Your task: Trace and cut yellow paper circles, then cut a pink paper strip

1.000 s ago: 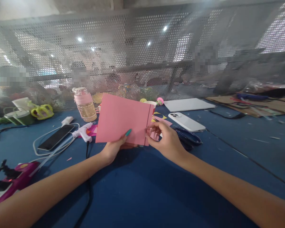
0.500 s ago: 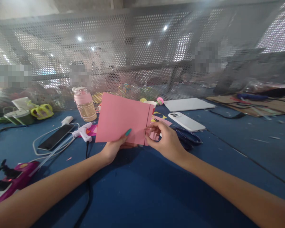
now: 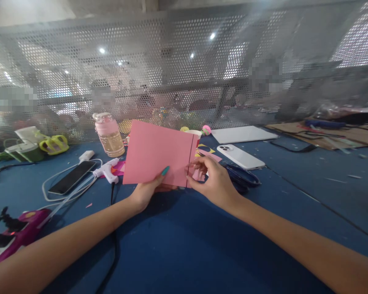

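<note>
My left hand (image 3: 149,188) grips a pink sheet of card or paper (image 3: 156,153) at its lower edge, with the teal-nailed thumb across the front and the other fingers behind. The sheet is tilted up facing me, and a thin dark line or strip (image 3: 190,159) runs down near its right edge. At that strip is my right hand (image 3: 210,177), its fingers curled and the thumb tip apart from the fingertips. Whether the fingertips touch the strip is hard to tell. Behind the sheet, a cup (image 3: 194,132) and pink and yellow paper pieces (image 3: 207,152) are partly hidden.
Left on the blue table (image 3: 178,253) are a glue gun (image 3: 107,171), a black phone (image 3: 72,177), a magenta power strip (image 3: 21,228) and a pink-lidded bottle (image 3: 109,136). To the right lie a white phone (image 3: 242,157), a dark blue looped item (image 3: 245,175) and a white slab (image 3: 243,134).
Almost nothing differs. The right hand's fingertips have shifted very slightly by the dark strip, while the left hand and the pink sheet keep their place.
</note>
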A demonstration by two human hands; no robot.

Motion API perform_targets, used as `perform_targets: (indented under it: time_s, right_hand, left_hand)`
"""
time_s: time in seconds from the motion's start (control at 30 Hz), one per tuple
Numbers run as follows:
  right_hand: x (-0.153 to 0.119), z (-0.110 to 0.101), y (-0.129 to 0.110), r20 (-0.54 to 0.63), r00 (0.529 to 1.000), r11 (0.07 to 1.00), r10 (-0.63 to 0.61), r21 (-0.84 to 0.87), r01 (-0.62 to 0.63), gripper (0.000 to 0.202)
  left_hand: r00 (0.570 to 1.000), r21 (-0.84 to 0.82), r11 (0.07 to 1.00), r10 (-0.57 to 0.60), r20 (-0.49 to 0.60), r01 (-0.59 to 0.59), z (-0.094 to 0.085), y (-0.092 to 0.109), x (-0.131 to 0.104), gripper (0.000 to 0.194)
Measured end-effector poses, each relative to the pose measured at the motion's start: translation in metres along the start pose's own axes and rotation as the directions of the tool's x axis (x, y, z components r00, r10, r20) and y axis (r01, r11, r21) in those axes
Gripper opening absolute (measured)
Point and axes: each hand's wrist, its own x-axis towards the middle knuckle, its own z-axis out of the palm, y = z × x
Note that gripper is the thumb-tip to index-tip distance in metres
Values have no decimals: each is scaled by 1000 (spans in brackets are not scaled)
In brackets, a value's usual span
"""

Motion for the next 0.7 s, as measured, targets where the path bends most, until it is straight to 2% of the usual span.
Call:
perform_targets:
  time_s: [0.33,0.53,0.7]
  right_hand:
    - [0,1,0,-14,1000,1000,-11,-20,11,15]
    - [0,0,0,0,1000,1000,-6,-12,6,15]
    - [0,0,0,0,1000,1000,-5,-20,5,14]
  left_hand:
    - [1000,-8,1000,5,13,-5,-2,-2,1,50]
    - [1000,-3,1000,16,15,-16,-2,-2,2,58]
    - [1000,-9,1000,13,8,-13,-2,-2,2,51]
